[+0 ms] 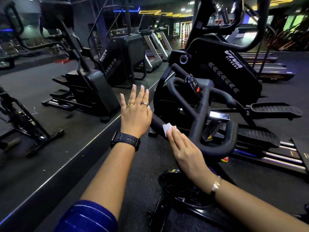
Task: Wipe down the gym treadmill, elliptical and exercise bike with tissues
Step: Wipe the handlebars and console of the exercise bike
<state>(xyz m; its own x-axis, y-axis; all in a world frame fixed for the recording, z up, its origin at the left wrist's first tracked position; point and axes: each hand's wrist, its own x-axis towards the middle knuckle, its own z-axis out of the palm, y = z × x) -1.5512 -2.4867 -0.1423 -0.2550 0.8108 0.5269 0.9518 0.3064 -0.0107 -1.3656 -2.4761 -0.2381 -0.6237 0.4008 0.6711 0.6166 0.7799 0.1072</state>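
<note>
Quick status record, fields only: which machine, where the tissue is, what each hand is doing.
machine: exercise bike, at its handlebar
tissue: white, on a handlebar grip, under the right fingertips
right hand: flat fingers pressing the tissue onto the bar
left hand: raised, fingers straight, holding nothing
behind: elliptical, marked VIVA Fitness

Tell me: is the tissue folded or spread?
Folded or wadded: the tissue shows as a small pad under the right hand.

Two hands (135, 114) (185, 148), one tissue (167, 128), one watch (125, 141), two rings (145, 103) (130, 104), one bracelet (216, 185)
</note>
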